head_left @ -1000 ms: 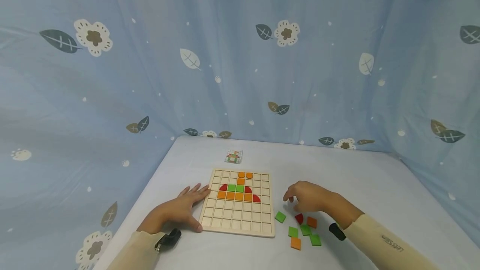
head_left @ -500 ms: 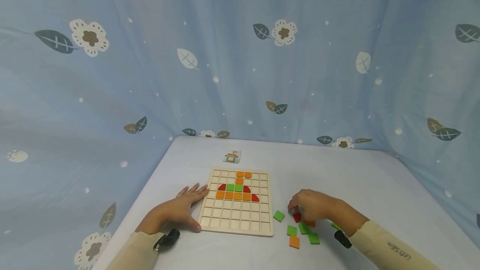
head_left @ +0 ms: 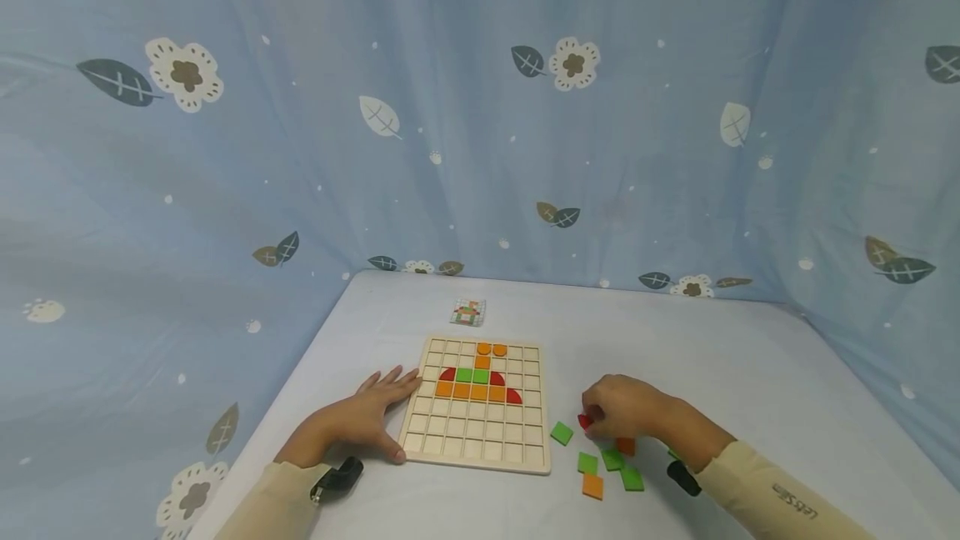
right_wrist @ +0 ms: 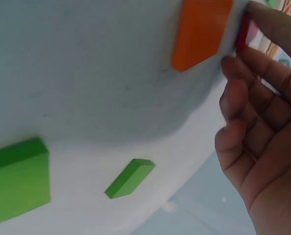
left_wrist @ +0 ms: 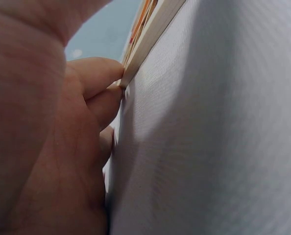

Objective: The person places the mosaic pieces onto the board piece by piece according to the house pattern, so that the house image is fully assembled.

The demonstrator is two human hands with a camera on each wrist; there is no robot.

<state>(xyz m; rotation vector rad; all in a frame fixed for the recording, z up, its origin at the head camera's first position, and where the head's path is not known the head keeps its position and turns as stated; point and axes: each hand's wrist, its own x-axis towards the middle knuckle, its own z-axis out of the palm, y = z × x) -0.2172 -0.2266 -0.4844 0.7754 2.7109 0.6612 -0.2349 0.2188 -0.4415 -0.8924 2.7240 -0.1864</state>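
- Head view: the red piece [head_left: 585,422] is held off the right side of the wooden board [head_left: 474,430], near but not touching; its long axis can't really be told.
- Right hand [head_left: 626,408]: red piece pinched, pretty narrow grip.
- Left hand [head_left: 363,419]: fingers spread wide, board's left edge touched.

Loose tiles [head_left: 612,460] right of board [head_left: 455,427]
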